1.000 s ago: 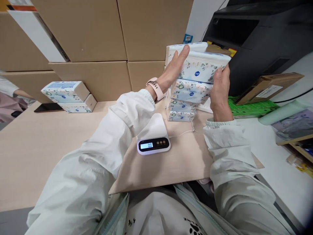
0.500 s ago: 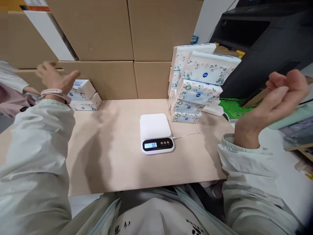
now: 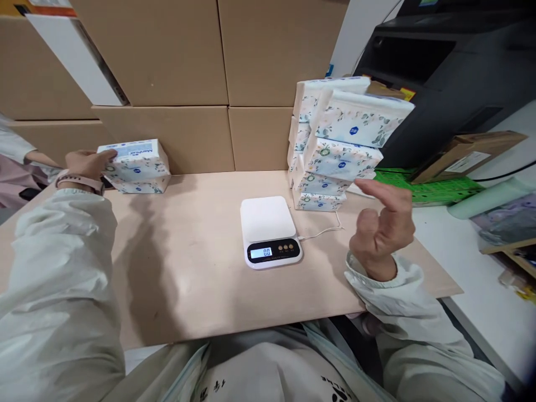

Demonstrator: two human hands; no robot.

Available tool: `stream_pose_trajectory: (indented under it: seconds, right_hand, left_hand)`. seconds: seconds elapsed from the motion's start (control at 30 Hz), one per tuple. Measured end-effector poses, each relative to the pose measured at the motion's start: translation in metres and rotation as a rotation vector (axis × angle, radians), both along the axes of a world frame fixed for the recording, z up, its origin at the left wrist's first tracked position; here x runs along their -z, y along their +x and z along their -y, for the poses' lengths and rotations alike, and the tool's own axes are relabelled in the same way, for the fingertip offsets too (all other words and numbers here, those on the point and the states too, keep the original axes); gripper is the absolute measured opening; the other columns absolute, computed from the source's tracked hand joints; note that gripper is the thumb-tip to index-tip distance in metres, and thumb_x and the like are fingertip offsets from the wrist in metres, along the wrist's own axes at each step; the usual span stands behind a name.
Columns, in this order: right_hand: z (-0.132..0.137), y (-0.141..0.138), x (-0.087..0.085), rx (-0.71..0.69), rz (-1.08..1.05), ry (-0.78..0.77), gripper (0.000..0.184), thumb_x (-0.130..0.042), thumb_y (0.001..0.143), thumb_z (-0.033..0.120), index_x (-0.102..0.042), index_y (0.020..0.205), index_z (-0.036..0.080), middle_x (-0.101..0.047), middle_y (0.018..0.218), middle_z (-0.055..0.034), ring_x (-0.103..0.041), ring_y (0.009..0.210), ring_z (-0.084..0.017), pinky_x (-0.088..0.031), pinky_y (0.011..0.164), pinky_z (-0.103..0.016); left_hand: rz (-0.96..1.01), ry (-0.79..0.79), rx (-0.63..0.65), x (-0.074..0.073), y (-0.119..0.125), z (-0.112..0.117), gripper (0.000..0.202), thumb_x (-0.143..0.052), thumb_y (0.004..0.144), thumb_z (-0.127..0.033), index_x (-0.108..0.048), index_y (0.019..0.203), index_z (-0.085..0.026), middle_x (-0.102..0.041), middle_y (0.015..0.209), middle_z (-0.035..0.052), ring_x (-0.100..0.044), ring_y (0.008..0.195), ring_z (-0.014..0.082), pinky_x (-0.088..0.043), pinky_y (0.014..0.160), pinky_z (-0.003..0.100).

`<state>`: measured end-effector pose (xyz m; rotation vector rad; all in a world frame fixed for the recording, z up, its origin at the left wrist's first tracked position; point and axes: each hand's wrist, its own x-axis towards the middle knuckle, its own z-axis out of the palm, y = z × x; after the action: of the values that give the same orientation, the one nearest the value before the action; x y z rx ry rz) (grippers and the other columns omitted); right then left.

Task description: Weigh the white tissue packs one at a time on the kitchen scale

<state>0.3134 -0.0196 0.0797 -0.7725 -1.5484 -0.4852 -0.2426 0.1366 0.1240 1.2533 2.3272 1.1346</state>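
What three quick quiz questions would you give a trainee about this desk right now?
1. True or false: a tissue pack lies on the scale.
2. The left hand touches: A) the scale, B) the top left tissue pack, C) the black printer.
3. What does the scale's display read?

Key: 1 false, the platform is bare; 2 B; 3 0.0.

Pale jacket (image 3: 259,368), pink watch (image 3: 79,181)
Loose whitish-green sleeves (image 3: 54,290) with gathered cuffs; the watch strap sits behind the left hand (image 3: 86,163); black print (image 3: 335,389) marks the front.
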Motion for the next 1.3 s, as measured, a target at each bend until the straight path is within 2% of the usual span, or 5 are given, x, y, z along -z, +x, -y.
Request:
stream_pose_trajectory:
  seconds: [0.27,0.53,0.7,0.9,1.3]
  right_hand:
    - [0.001,-0.016,0.011,-0.049,0.15,-0.102,0.042,-0.053,0.099,0.032,-0.055,0.14,0.039,-0.075,0.12,-0.0049,-0.072,0.107,-0.032,-0.057,0.087,-0.055]
    - [-0.001,-0.019,0.012,-0.088,0.16,-0.084,0.04,-0.055,0.096,0.027,-0.06,0.136,0.031,-0.077,0.116,-0.0071,-0.074,0.104,-0.031,-0.058,0.083,-0.051]
    - [0.0,-0.026,0.011,-0.099,0.202,-0.085,0.034,-0.055,0.096,0.023,-0.062,0.13,0.028,-0.079,0.111,-0.0093,-0.076,0.101,-0.029,-0.059,0.081,-0.046]
    - [0.005,-0.031,0.021,-0.132,0.174,-0.147,0.03,-0.059,0.095,0.02,-0.066,0.123,0.026,-0.079,0.112,-0.0095,-0.076,0.104,-0.028,-0.059,0.084,-0.046]
    - [-0.045,-0.12,-0.007,-1.049,-0.185,-1.609,0.043,-0.06,0.098,0.054,-0.072,0.124,0.022,-0.06,0.152,-0.0108,-0.058,0.141,-0.027,-0.049,0.12,-0.05]
  left_hand:
    - [0.12,0.008,0.157,0.013,0.035,0.038,0.062,-0.087,0.068,-0.042,-0.07,0.118,-0.008,-0.076,0.103,0.0054,-0.067,0.088,0.0178,-0.061,0.088,0.037]
    - [0.063,-0.12,0.469,0.05,0.052,0.07,0.081,-0.075,0.078,-0.067,-0.06,0.141,-0.019,-0.061,0.142,0.0122,-0.054,0.133,0.0385,-0.038,0.119,0.059]
    - [-0.135,-0.125,0.73,0.064,0.063,0.05,0.12,-0.098,0.051,-0.043,-0.045,0.154,-0.01,-0.034,0.168,0.0152,-0.024,0.157,0.0434,-0.015,0.131,0.052]
    - [-0.272,-0.179,0.795,0.067,0.052,0.039,0.12,-0.102,0.039,-0.036,-0.056,0.147,-0.014,-0.048,0.156,0.0152,-0.03,0.149,0.0503,-0.013,0.127,0.065]
    - [0.397,-0.107,0.645,0.072,0.043,0.104,0.135,-0.095,0.058,-0.059,-0.02,0.165,-0.026,-0.012,0.176,0.0119,-0.02,0.16,0.0411,-0.025,0.126,0.063]
